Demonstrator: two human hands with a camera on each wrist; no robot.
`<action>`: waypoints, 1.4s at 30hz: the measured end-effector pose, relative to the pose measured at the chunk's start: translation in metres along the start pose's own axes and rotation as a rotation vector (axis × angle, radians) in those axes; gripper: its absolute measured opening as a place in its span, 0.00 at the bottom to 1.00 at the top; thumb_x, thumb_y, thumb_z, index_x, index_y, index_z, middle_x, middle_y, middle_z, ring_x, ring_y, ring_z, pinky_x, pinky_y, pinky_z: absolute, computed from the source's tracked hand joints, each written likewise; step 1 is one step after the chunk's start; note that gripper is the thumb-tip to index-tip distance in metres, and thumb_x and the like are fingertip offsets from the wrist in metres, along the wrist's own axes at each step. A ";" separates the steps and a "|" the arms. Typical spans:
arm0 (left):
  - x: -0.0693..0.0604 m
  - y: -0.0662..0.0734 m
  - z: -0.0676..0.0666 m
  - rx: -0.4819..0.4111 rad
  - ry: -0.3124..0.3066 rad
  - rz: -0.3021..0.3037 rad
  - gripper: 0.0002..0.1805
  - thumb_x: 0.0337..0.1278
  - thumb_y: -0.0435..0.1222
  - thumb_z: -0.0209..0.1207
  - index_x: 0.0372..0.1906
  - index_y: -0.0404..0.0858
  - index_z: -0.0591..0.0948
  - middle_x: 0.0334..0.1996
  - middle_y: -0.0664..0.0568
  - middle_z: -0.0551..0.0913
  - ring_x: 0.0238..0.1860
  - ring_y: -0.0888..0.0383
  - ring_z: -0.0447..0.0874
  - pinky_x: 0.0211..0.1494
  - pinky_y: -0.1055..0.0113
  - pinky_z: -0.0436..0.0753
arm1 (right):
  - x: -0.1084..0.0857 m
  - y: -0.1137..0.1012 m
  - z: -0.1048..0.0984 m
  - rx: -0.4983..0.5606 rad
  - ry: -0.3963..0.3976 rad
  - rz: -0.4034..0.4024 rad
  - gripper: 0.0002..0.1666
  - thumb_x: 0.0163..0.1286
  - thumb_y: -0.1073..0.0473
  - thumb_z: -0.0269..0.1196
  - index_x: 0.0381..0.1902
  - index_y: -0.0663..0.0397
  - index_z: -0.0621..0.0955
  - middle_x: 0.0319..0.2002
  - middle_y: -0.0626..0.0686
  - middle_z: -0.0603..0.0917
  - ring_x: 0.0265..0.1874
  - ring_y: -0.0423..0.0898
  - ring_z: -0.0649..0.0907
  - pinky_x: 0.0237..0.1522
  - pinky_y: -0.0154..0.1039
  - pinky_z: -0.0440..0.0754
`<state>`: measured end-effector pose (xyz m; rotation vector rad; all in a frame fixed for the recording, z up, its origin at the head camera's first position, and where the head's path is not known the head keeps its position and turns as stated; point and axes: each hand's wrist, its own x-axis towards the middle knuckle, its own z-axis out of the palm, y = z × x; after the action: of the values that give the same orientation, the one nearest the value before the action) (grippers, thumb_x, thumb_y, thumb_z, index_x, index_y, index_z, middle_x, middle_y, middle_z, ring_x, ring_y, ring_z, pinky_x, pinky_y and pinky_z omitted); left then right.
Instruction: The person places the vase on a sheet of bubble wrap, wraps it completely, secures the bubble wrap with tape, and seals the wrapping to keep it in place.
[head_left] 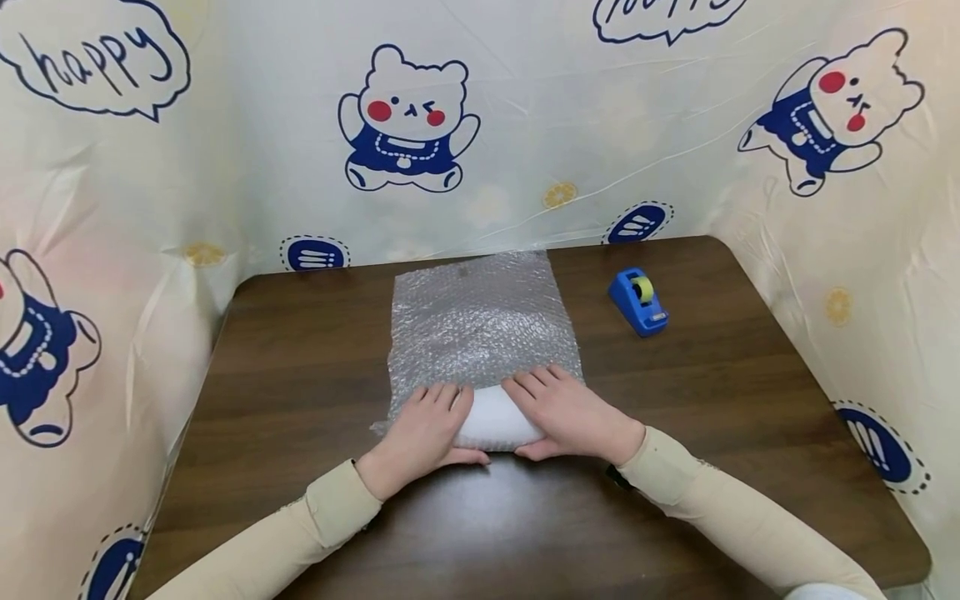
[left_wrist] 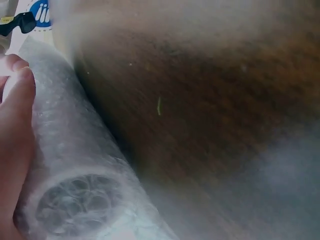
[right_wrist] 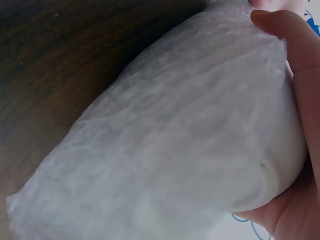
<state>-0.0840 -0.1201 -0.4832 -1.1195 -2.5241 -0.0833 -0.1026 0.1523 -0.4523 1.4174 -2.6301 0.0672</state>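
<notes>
A white cylindrical object (head_left: 495, 410) lies on its side on the near end of a sheet of bubble wrap (head_left: 480, 321), whose near edge is folded up over it. My left hand (head_left: 426, 427) grips its left end, thumb on the near side and fingers over the top. On the right end my right hand (head_left: 567, 414) holds it the same way. The left wrist view shows a round rim (left_wrist: 80, 205) under the plastic. Smooth white surface (right_wrist: 287, 145) shows past the wrap in the right wrist view. What exactly the object is, I cannot tell.
A blue tape dispenser (head_left: 639, 302) with a yellowish roll stands at the back right of the brown wooden table (head_left: 300, 350). The bubble wrap stretches flat to the table's far edge. A printed cloth (head_left: 517, 125) hangs behind and at both sides.
</notes>
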 end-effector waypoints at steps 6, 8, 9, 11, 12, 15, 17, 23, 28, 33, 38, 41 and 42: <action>0.002 -0.002 -0.002 -0.027 -0.025 0.007 0.45 0.53 0.74 0.60 0.55 0.37 0.79 0.43 0.44 0.81 0.42 0.47 0.82 0.41 0.52 0.81 | -0.002 0.001 -0.006 0.024 -0.037 -0.003 0.49 0.66 0.27 0.65 0.70 0.57 0.74 0.60 0.57 0.82 0.54 0.54 0.82 0.58 0.53 0.80; 0.003 -0.002 -0.004 -0.032 -0.029 0.011 0.44 0.56 0.74 0.57 0.55 0.38 0.79 0.42 0.45 0.81 0.41 0.48 0.82 0.41 0.52 0.81 | -0.003 0.001 -0.008 0.034 -0.050 -0.005 0.48 0.68 0.28 0.64 0.70 0.57 0.73 0.61 0.57 0.82 0.55 0.55 0.82 0.58 0.54 0.80; 0.003 -0.002 -0.004 -0.038 -0.029 0.011 0.43 0.58 0.74 0.56 0.55 0.38 0.79 0.42 0.45 0.81 0.41 0.48 0.82 0.40 0.53 0.81 | -0.003 0.001 -0.009 0.038 -0.055 -0.005 0.48 0.68 0.28 0.63 0.71 0.57 0.73 0.61 0.57 0.81 0.55 0.55 0.81 0.58 0.54 0.80; 0.003 -0.003 -0.005 -0.049 -0.024 0.013 0.43 0.61 0.74 0.52 0.55 0.37 0.79 0.42 0.45 0.82 0.40 0.47 0.83 0.40 0.53 0.82 | -0.004 0.002 -0.010 0.044 -0.057 -0.001 0.47 0.69 0.28 0.63 0.71 0.57 0.73 0.61 0.57 0.81 0.55 0.55 0.81 0.58 0.54 0.80; 0.003 -0.004 -0.005 -0.056 -0.024 0.012 0.43 0.64 0.73 0.49 0.55 0.37 0.79 0.42 0.45 0.82 0.40 0.47 0.83 0.40 0.53 0.82 | -0.004 0.001 -0.010 0.043 -0.055 0.001 0.47 0.69 0.28 0.63 0.71 0.57 0.73 0.61 0.57 0.81 0.55 0.55 0.81 0.59 0.54 0.80; 0.003 -0.005 -0.003 -0.092 -0.024 -0.001 0.43 0.67 0.73 0.44 0.54 0.36 0.79 0.42 0.44 0.83 0.40 0.47 0.84 0.39 0.52 0.82 | -0.003 -0.002 -0.012 0.017 -0.038 0.019 0.48 0.67 0.29 0.65 0.71 0.58 0.73 0.62 0.58 0.81 0.58 0.56 0.80 0.61 0.56 0.77; 0.004 -0.006 -0.002 -0.112 -0.039 -0.015 0.41 0.68 0.71 0.47 0.53 0.36 0.79 0.42 0.44 0.83 0.40 0.47 0.84 0.40 0.52 0.82 | -0.002 -0.010 -0.015 -0.023 -0.035 0.034 0.51 0.65 0.29 0.67 0.71 0.60 0.73 0.63 0.60 0.80 0.61 0.59 0.79 0.63 0.60 0.76; 0.005 -0.007 0.000 -0.122 -0.061 -0.032 0.40 0.68 0.70 0.49 0.53 0.36 0.78 0.42 0.44 0.84 0.40 0.47 0.84 0.42 0.51 0.82 | -0.004 -0.040 -0.018 -0.169 -0.040 0.089 0.66 0.55 0.23 0.72 0.75 0.65 0.68 0.70 0.68 0.73 0.69 0.65 0.74 0.65 0.68 0.73; 0.004 -0.008 -0.001 -0.117 -0.036 -0.009 0.44 0.72 0.70 0.34 0.52 0.34 0.79 0.41 0.43 0.85 0.38 0.47 0.85 0.40 0.52 0.83 | -0.002 -0.040 -0.009 -0.237 -0.029 0.116 0.74 0.43 0.22 0.78 0.77 0.60 0.66 0.71 0.67 0.71 0.70 0.66 0.73 0.64 0.67 0.73; 0.007 -0.010 0.000 -0.154 -0.032 -0.006 0.43 0.74 0.69 0.33 0.50 0.34 0.79 0.37 0.45 0.85 0.32 0.49 0.85 0.36 0.54 0.84 | 0.001 -0.033 -0.003 -0.296 -0.010 0.099 0.73 0.41 0.25 0.80 0.77 0.57 0.66 0.66 0.66 0.75 0.64 0.65 0.77 0.60 0.64 0.77; 0.008 -0.010 -0.001 -0.150 -0.013 0.023 0.44 0.75 0.68 0.31 0.47 0.33 0.79 0.32 0.46 0.85 0.26 0.51 0.84 0.27 0.58 0.83 | 0.000 -0.026 -0.003 -0.281 0.005 0.051 0.67 0.47 0.25 0.77 0.76 0.56 0.68 0.60 0.63 0.78 0.54 0.62 0.80 0.54 0.61 0.79; 0.008 -0.011 -0.001 -0.154 -0.006 0.039 0.43 0.76 0.67 0.30 0.45 0.33 0.80 0.29 0.47 0.84 0.22 0.54 0.82 0.22 0.60 0.81 | 0.000 -0.024 -0.004 -0.264 -0.007 0.031 0.65 0.50 0.24 0.75 0.75 0.55 0.69 0.57 0.62 0.79 0.52 0.60 0.80 0.52 0.60 0.79; 0.008 -0.011 -0.001 -0.157 -0.004 0.042 0.43 0.76 0.67 0.30 0.44 0.33 0.80 0.28 0.47 0.83 0.21 0.55 0.82 0.21 0.60 0.80 | 0.000 -0.024 -0.005 -0.262 -0.010 0.026 0.64 0.51 0.24 0.75 0.75 0.55 0.69 0.57 0.61 0.79 0.52 0.59 0.80 0.52 0.59 0.79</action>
<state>-0.0968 -0.1218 -0.4782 -1.2327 -2.5327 -0.2721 -0.0821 0.1402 -0.4482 1.2979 -2.5512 -0.2715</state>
